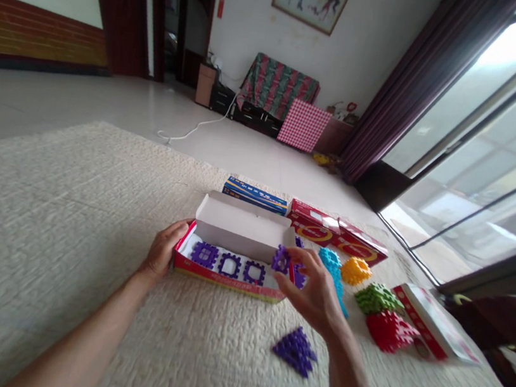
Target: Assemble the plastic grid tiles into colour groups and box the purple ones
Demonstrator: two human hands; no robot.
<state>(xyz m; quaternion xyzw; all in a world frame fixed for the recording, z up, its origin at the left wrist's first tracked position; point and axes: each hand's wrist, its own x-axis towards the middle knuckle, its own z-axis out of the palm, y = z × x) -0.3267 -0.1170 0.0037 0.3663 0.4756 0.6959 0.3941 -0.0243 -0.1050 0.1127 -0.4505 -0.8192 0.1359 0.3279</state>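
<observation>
An open red cardboard box (226, 282) lies on the quilted mat, its white lid flap raised at the back. Inside, on white lining, sit several purple square building tiles (204, 254) with notched edges, in a row. My left hand (167, 246) grips the box's left end. Between thumb and fingers of my right hand (314, 288) is another purple tile (281, 259), held over the box's right end. More purple pieces show behind that hand, partly hidden by it. A small pile of purple triangular tiles (296, 351) rests on the mat below my right hand.
Beyond the box stand a blue box (255, 196) and red boxes (316, 224). To the right lie blue (332, 265), yellow (356, 271), green (376, 298) and red (391, 331) tile stacks, beside a white-and-red box (441, 322). A white cable (200, 124) crosses the floor.
</observation>
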